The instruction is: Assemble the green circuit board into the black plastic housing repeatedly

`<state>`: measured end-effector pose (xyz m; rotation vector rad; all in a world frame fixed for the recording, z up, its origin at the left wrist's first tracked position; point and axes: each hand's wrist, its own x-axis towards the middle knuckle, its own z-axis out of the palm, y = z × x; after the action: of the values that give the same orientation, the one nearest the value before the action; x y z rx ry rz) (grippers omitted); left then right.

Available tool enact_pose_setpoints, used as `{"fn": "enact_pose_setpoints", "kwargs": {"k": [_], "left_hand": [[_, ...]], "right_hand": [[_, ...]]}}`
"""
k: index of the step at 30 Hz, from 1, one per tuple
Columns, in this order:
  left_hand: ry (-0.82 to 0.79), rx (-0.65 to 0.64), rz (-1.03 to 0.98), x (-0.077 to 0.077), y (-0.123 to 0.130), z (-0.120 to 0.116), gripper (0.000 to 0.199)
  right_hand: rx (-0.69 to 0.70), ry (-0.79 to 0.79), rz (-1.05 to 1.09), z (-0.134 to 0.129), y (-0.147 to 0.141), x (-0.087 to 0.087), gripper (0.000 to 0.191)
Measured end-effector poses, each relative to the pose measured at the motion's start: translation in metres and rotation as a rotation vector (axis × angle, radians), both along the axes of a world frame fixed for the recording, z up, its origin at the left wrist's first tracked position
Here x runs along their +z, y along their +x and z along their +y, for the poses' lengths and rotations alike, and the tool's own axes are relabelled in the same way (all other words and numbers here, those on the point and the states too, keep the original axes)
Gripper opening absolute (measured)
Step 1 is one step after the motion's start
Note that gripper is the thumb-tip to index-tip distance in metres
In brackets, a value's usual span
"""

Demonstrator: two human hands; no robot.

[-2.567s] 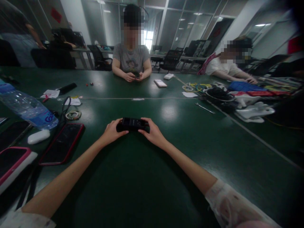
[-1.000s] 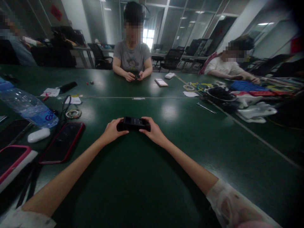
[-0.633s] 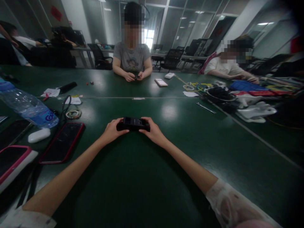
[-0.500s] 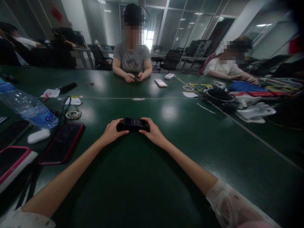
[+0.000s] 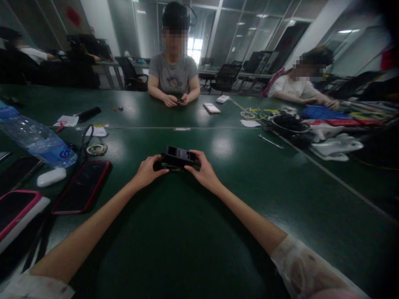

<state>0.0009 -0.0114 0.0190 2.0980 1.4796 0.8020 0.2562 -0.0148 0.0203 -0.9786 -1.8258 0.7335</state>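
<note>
A black plastic casing cover [image 5: 178,155] with a window and several small openings is tilted over a lower part with what looks like a circuit board [image 5: 172,167]. My right hand [image 5: 203,169] has thumb and fingers closed on the cover's right end. On the left side, my left hand [image 5: 151,170] grips the lower part, its thumb along the front edge. A gap shows between the two parts at the front. The underside of the lower part is hidden.
At left are a water bottle [image 5: 40,139], a white earphone case [image 5: 51,177] and a red-edged phone [image 5: 82,187]. A wrench [image 5: 270,141] and tangled cables [image 5: 288,124] lie at right. One person [image 5: 174,74] sits opposite, another [image 5: 296,85] at far right.
The black cover has risen and tilted, its left end higher, so that the board beneath now shows. My right hand has moved slightly up and right; my left hand has hardly moved.
</note>
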Motion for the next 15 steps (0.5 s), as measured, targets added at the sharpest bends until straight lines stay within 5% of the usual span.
{"fn": "enact_pose_setpoints", "kwargs": {"k": [15], "left_hand": [[-0.051, -0.022, 0.011, 0.006, 0.0, -0.005, 0.065]], "right_hand": [[-0.495, 0.062, 0.046, 0.018, 0.015, -0.021, 0.047]]}}
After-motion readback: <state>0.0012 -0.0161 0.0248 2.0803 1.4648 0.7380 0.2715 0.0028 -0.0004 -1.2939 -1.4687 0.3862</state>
